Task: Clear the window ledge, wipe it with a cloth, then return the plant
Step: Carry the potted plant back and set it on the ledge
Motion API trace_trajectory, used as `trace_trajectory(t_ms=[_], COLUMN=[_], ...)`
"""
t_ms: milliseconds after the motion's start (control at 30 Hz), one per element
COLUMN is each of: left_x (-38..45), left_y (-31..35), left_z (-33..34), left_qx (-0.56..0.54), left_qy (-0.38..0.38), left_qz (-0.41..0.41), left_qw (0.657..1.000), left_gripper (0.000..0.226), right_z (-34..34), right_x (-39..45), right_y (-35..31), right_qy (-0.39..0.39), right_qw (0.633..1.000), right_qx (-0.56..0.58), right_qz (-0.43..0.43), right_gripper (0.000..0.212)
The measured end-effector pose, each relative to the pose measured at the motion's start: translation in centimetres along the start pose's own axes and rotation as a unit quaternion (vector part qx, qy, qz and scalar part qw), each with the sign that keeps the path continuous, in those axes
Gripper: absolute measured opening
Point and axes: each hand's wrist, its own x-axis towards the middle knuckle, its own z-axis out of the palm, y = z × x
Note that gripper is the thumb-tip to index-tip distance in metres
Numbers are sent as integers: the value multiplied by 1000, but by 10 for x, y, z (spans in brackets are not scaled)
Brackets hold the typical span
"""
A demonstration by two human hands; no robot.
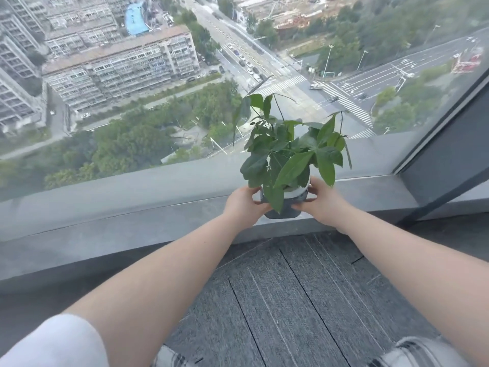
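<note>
Hands, your left hand [242, 205] and right hand [321, 203], are clamped around both sides of the potted plant [284, 205], so it stays upright over the window ledge [132, 221]

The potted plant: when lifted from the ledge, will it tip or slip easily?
The potted plant looks top-heavy: leaves spread wider than its pot, so it may tip. The left hand and right hand grip opposite sides, suggesting steady support. Leaves will probably flop.
</note>
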Motion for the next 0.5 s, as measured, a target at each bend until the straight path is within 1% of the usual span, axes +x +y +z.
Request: trace_trajectory(t_ms=[100, 267, 333, 500], left_x=[11, 25, 28, 36], left_y=[-6, -13, -14, -18], left_z=[14, 28, 33, 47], left_qx=[15, 48, 54, 73], left_qy=[4, 16, 22, 27], left_qz=[5, 15, 8, 13], left_qw=[1000, 999, 998, 997], left_gripper=[27, 29, 31, 26], right_z=[3, 8, 7, 6], right_x=[9, 20, 20, 23], right_y=[17, 34, 35, 43], right_qy=[5, 34, 34, 33], right_qw=[1000, 999, 999, 997], right_qx=[1, -28, -40, -72], right_qz=[-2, -4, -8, -11], right_gripper=[44, 53, 55, 45])
